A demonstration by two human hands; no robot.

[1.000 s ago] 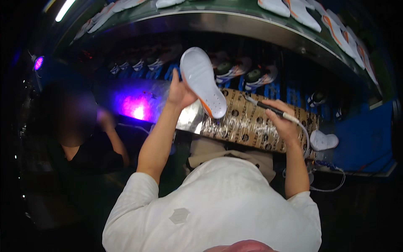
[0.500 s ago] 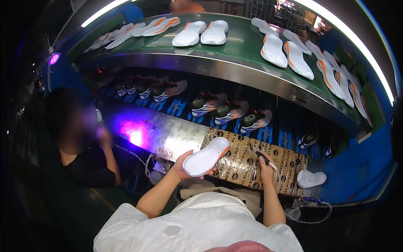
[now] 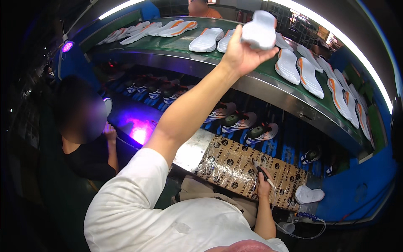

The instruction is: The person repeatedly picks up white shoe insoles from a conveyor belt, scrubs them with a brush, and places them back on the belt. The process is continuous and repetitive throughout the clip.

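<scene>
Up near the top of the view, the left hand (image 3: 240,53) is stretched far out on a straight arm and holds a white shoe sole (image 3: 260,29). The grip is closed around the near end of the sole: the thumb lies on one side, the fingers wrap the other side, and the rest of the sole sticks out past the fingers, above the hand. The sole is in the air over the green conveyor belt (image 3: 268,77), just beside the other white and orange soles (image 3: 298,69) that lie flat on it in pairs. I cannot tell if it touches any of them.

Lower down, the right hand (image 3: 263,187) is close to the body. Its grip is shut on a thin pen-like tool (image 3: 262,172), which points up and to the left, and a thin cable (image 3: 302,233) runs away from the hand in a loop. This hand rests at the front edge of a counter covered with brown printed cardboard (image 3: 235,166) wrapped in clear film. One more white sole (image 3: 309,195) lies at the right end of that counter, apart from both hands.

Under the belt, a row of finished shoes (image 3: 239,122) stands on a blue rack. To the left another person in a black shirt (image 3: 86,157) sits near a purple light (image 3: 138,134).
</scene>
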